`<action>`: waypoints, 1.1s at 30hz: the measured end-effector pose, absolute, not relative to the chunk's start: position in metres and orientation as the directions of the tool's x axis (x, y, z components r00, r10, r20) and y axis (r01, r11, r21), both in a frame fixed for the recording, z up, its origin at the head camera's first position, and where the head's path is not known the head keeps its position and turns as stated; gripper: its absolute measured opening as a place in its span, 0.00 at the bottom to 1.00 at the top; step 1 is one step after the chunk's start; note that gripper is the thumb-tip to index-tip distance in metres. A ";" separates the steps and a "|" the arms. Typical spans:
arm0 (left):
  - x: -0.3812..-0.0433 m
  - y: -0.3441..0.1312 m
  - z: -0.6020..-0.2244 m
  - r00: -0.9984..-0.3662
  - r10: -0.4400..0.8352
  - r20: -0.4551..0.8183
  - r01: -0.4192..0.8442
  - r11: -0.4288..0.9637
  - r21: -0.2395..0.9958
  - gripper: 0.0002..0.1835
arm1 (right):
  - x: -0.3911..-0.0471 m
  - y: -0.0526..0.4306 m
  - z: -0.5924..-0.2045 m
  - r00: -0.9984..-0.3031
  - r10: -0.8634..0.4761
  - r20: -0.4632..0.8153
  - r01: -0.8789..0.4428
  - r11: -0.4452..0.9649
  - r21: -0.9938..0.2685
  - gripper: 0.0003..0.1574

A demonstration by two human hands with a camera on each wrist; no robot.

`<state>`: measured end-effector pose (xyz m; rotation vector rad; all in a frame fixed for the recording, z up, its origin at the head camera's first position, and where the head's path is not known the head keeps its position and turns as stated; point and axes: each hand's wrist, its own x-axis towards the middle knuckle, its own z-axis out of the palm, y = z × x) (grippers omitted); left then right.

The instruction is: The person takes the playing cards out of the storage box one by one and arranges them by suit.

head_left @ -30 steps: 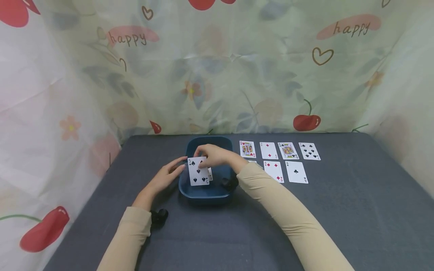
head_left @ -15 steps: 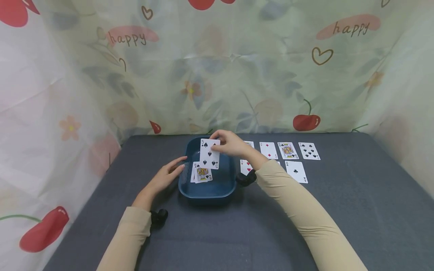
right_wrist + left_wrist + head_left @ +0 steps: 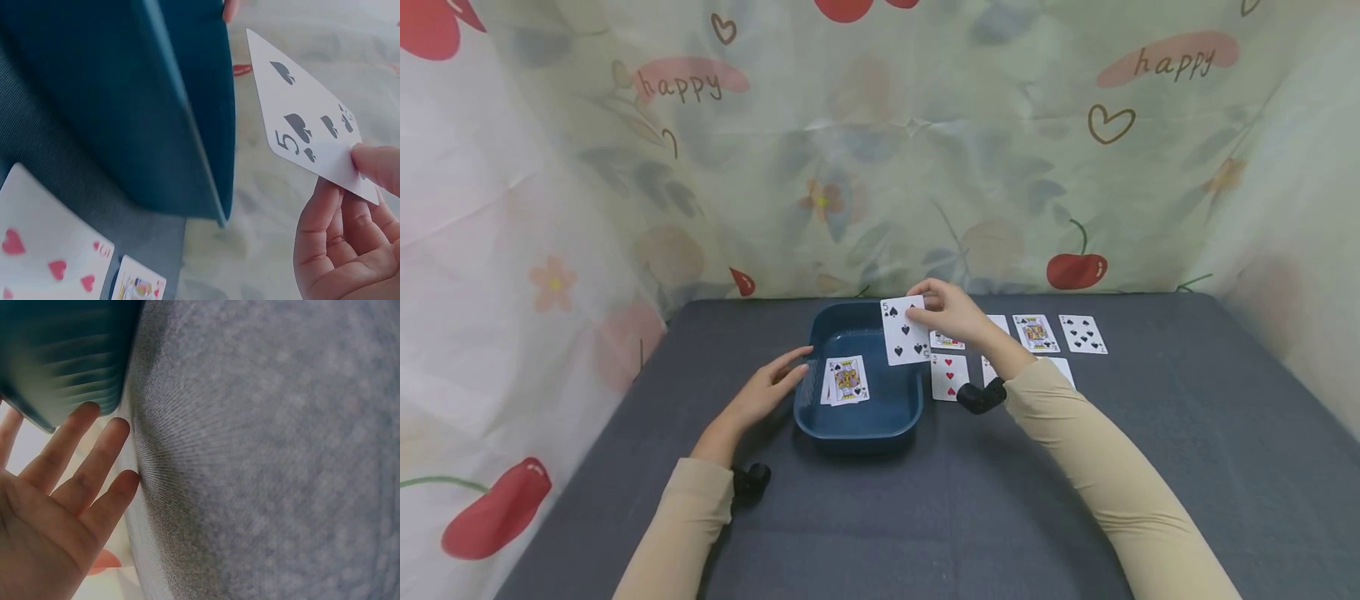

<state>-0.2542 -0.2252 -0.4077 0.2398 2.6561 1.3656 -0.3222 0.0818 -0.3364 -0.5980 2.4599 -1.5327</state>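
Observation:
Between thumb and fingers my right hand [image 3: 951,312] pinches a five of spades playing card [image 3: 902,337], face up, above the right rim of the blue bin [image 3: 857,434]. The right wrist view shows the card [image 3: 306,119] held by one end, clear of the bin wall [image 3: 125,112]. My left hand [image 3: 760,396] has its fingers spread at the bin's left rim. In the left wrist view the left hand's fingertips [image 3: 119,431] are right at the bin's ribbed side [image 3: 75,362]. Inside the bin lies a king card [image 3: 848,380] overlapping another card.
Right of the bin, face-up cards lie in two rows on the dark grey cloth, among them a three of hearts [image 3: 949,375], a king [image 3: 1035,333] and a seven of spades [image 3: 1083,335]. My right arm covers some. A patterned curtain [image 3: 880,167] hangs behind.
My right hand has lifted the five of spades out of the bin and carried it right, uncovering the king card in the bin. The left hand has stayed in place.

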 end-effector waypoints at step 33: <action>-0.255 -0.227 -0.408 -0.976 0.207 -0.065 0.072 0.591 0.803 0.27 | -0.315 0.198 -0.359 -0.985 -0.172 0.028 -0.112 0.500 -0.859 0.28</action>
